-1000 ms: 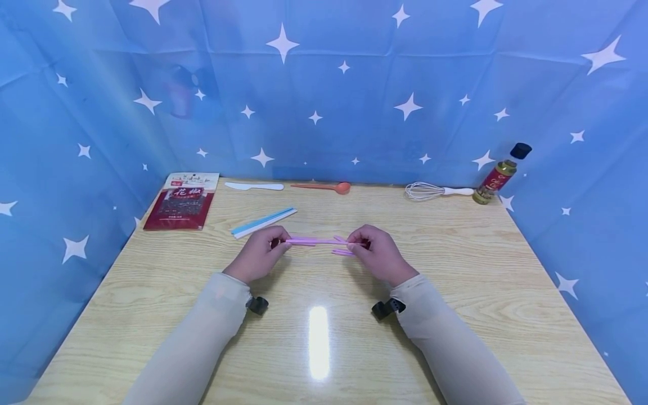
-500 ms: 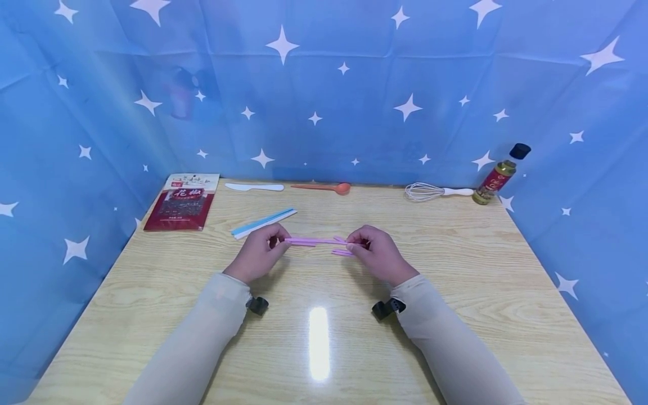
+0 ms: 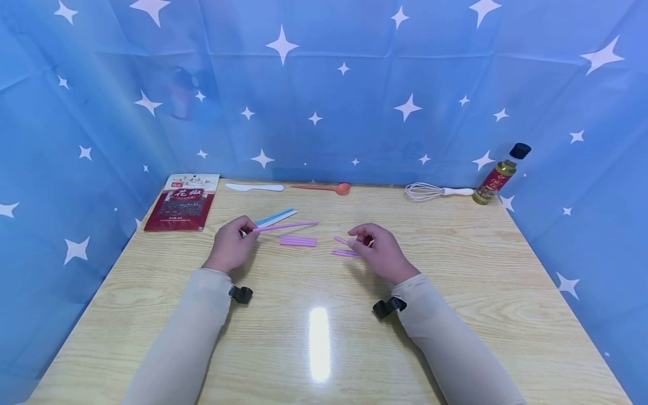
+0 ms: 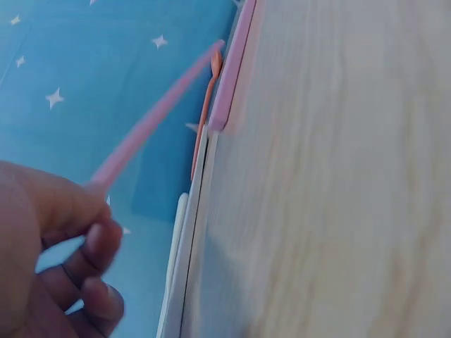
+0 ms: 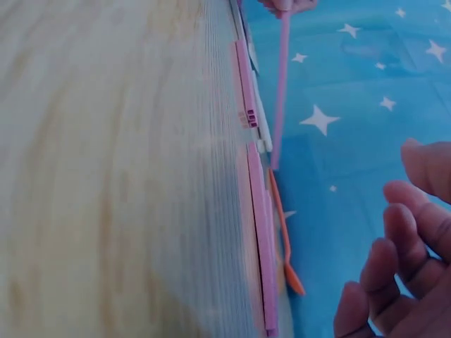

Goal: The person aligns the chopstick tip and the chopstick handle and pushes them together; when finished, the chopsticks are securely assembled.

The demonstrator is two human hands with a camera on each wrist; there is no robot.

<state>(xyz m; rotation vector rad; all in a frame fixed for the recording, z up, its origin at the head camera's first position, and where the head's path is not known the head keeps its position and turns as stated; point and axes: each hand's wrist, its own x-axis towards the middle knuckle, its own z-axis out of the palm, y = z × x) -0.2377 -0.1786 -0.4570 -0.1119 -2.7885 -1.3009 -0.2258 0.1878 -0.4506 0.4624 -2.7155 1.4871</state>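
Observation:
My left hand (image 3: pixel 246 230) pinches one end of a thin pink strip (image 3: pixel 286 225), which is lifted off the wooden table (image 3: pixel 455 264) and points right. In the left wrist view the hand (image 4: pixel 88 211) grips the strip (image 4: pixel 151 123) between thumb and curled fingers. A short pink piece (image 3: pixel 298 241) lies on the table between my hands. My right hand (image 3: pixel 362 239) hovers with relaxed fingers (image 5: pixel 402 253) and holds nothing. Two more pink strips (image 3: pixel 344 252) lie just left of it, also seen as pink strips (image 5: pixel 262 239) in the right wrist view.
Blue and white strips (image 3: pixel 275 216) lie behind my left hand. A red pouch (image 3: pixel 181 201) sits at the back left. Along the back edge are a white knife (image 3: pixel 254 186), an orange spoon (image 3: pixel 324 186), a whisk (image 3: pixel 435 192) and a bottle (image 3: pixel 501 173). Blue star cloth surrounds the table.
My hands have come apart. The left hand drew the thin pink strip out to the left and lifted it; a short pink piece now lies on the table, and the right hand let go.

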